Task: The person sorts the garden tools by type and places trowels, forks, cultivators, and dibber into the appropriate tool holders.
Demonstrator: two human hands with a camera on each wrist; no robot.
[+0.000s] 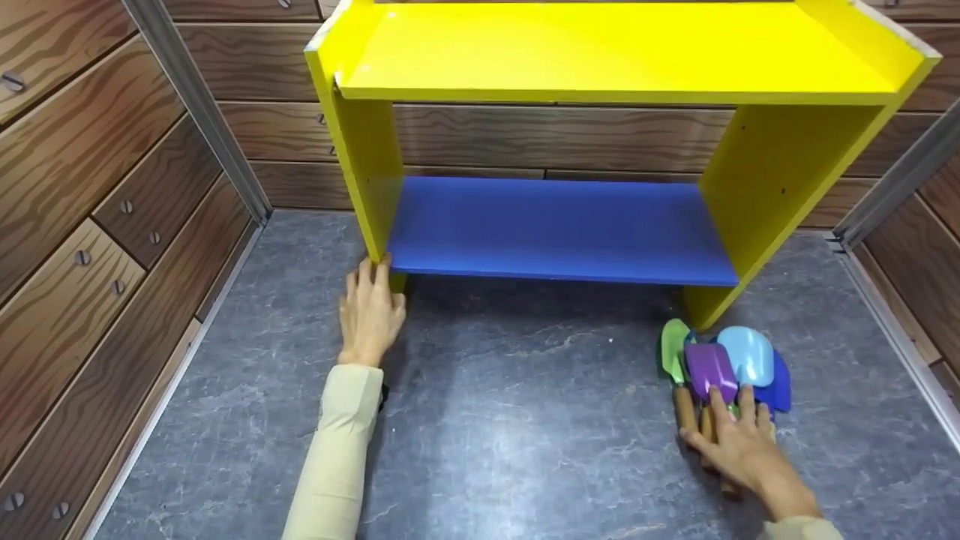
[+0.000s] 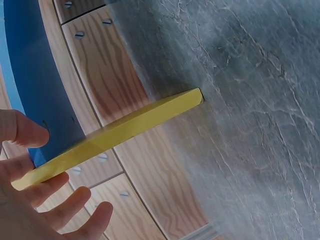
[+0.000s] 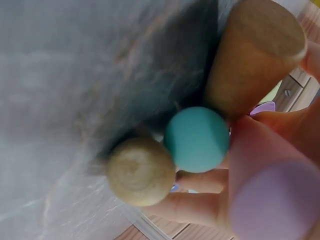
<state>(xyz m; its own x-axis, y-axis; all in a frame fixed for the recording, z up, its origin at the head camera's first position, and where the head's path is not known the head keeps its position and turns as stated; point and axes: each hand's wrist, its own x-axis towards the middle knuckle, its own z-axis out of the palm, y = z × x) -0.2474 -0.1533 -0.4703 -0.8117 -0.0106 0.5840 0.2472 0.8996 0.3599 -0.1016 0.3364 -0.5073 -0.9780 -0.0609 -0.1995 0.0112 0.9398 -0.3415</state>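
Observation:
My left hand is at the lower left side panel of a yellow shelf unit with a blue lower shelf. In the left wrist view its thumb lies on the blue-shelf side and the other fingers on the opposite side, gripping the yellow panel edge. Fingers spread, my right hand rests on a bunch of hand trowels: green, purple, light blue and dark blue. Wooden, teal and lilac handle ends show in the right wrist view.
The shelf unit stands upright on a grey marbled floor. Wood-patterned panels with printed screws enclose it at the left, back and right, joined by grey metal corner posts. The trowels lie beside the unit's right front foot.

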